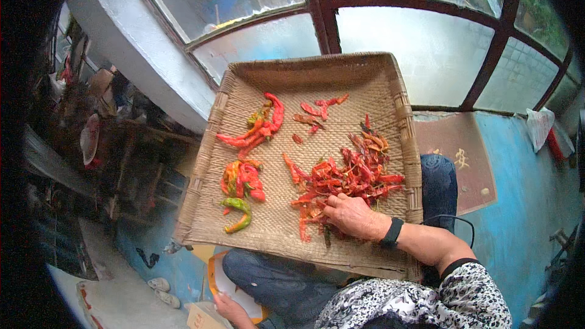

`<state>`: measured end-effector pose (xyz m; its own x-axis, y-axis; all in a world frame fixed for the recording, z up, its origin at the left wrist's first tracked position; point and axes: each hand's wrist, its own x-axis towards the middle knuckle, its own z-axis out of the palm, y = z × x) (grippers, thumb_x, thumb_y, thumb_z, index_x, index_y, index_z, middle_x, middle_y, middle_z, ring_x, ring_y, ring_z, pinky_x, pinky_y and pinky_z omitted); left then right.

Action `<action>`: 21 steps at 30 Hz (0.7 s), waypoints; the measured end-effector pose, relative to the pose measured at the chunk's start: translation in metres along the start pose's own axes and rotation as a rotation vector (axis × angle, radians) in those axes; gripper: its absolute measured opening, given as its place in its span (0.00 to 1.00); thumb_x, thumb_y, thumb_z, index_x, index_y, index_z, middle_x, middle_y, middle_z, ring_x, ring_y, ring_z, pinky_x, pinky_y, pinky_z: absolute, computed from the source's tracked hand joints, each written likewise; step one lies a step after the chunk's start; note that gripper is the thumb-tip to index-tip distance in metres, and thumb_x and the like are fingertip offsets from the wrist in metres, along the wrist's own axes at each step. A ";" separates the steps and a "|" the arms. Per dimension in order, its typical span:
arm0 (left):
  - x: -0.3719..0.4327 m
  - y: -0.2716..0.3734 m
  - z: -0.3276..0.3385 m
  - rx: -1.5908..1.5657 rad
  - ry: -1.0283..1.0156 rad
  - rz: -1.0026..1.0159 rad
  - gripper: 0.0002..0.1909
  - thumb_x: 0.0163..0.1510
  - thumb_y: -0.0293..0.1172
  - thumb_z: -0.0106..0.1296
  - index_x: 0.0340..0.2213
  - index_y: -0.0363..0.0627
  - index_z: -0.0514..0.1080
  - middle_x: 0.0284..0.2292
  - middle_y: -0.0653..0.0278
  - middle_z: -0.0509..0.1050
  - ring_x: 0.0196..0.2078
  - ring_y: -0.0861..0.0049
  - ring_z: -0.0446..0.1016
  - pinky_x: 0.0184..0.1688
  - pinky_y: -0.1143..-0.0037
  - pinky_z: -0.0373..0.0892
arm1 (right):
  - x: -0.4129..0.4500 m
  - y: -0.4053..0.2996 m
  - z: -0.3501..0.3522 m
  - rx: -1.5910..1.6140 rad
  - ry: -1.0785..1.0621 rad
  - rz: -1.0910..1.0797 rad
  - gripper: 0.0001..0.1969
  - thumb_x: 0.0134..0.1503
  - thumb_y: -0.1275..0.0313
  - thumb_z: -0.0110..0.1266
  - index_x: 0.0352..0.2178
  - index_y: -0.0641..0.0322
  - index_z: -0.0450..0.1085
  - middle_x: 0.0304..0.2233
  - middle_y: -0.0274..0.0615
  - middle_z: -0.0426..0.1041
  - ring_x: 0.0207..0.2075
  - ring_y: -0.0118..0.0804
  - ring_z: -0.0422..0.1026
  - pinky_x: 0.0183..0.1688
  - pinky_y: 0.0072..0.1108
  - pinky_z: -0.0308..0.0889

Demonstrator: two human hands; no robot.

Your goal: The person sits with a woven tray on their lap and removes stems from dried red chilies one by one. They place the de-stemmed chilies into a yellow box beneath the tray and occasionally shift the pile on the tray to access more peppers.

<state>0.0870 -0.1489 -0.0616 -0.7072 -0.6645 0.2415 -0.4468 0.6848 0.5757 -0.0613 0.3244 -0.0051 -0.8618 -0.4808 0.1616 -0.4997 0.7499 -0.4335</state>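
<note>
A woven basket tray [274,237] rests across my lap, holding red chili peppers. My right hand [354,217], with a black band at the wrist, lies on the heap of dried red chilies [343,178] at the tray's right. Its fingers are bent down among the pods, and their tips are hidden. On the left sit fresher chilies: a long red group [263,135], a red and orange bunch [242,178] and a curved green-orange pepper [244,219]. Below the tray, my left hand [232,311] is at the orange rim of a white container [235,278]; its grip is unclear.
A few small dried chilies [311,109] are scattered near the tray's far side. Dark-framed window panes [411,50] rise beyond it. Light shoes [163,292] and a cardboard box [203,317] are at lower left. A brown mat [457,164] lies on the blue floor at right.
</note>
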 end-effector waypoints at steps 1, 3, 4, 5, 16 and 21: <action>0.001 -0.016 0.011 0.025 -0.010 0.042 0.14 0.61 0.34 0.44 0.32 0.32 0.70 0.27 0.51 0.73 0.30 0.62 0.72 0.34 0.69 0.67 | 0.000 0.002 0.002 -0.012 0.012 -0.019 0.10 0.54 0.66 0.55 0.34 0.60 0.70 0.34 0.43 0.67 0.39 0.46 0.69 0.33 0.33 0.72; -0.009 -0.031 0.027 -0.066 -0.226 -0.083 0.13 0.60 0.32 0.43 0.33 0.33 0.70 0.28 0.48 0.73 0.32 0.56 0.72 0.36 0.65 0.67 | 0.000 0.002 0.004 -0.059 0.004 -0.005 0.09 0.54 0.69 0.55 0.35 0.61 0.70 0.35 0.43 0.67 0.39 0.46 0.70 0.33 0.33 0.73; -0.018 -0.031 0.032 -0.110 -0.337 -0.141 0.12 0.60 0.32 0.43 0.33 0.33 0.71 0.29 0.47 0.74 0.33 0.53 0.73 0.37 0.64 0.67 | 0.000 0.003 0.004 -0.042 0.016 -0.016 0.09 0.54 0.70 0.55 0.36 0.61 0.70 0.35 0.43 0.67 0.40 0.46 0.70 0.33 0.33 0.73; -0.029 -0.027 0.035 -0.037 -0.321 -0.091 0.12 0.60 0.31 0.43 0.34 0.33 0.71 0.30 0.47 0.74 0.35 0.52 0.73 0.39 0.63 0.68 | 0.000 0.002 0.004 -0.040 0.019 -0.009 0.09 0.54 0.70 0.54 0.36 0.61 0.70 0.35 0.43 0.67 0.40 0.46 0.70 0.33 0.33 0.73; -0.043 0.172 0.004 -0.365 0.024 0.358 0.20 0.55 0.24 0.46 0.50 0.34 0.66 0.49 0.47 0.69 0.52 0.53 0.68 0.57 0.62 0.62 | -0.001 -0.018 -0.028 0.189 0.007 -0.206 0.18 0.51 0.77 0.51 0.44 0.57 0.62 0.37 0.43 0.66 0.37 0.48 0.73 0.31 0.34 0.72; -0.100 0.256 0.030 -0.131 -0.282 0.872 0.14 0.52 0.26 0.53 0.41 0.34 0.71 0.40 0.53 0.73 0.49 0.60 0.68 0.52 0.58 0.62 | -0.007 -0.032 -0.033 0.453 -0.039 -0.458 0.11 0.53 0.75 0.47 0.40 0.59 0.62 0.35 0.46 0.70 0.37 0.51 0.74 0.33 0.35 0.71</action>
<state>0.0266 0.1019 0.0385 -0.8791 0.1788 0.4418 0.3592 0.8578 0.3676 -0.0420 0.3189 0.0374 -0.5623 -0.7290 0.3904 -0.7221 0.2029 -0.6613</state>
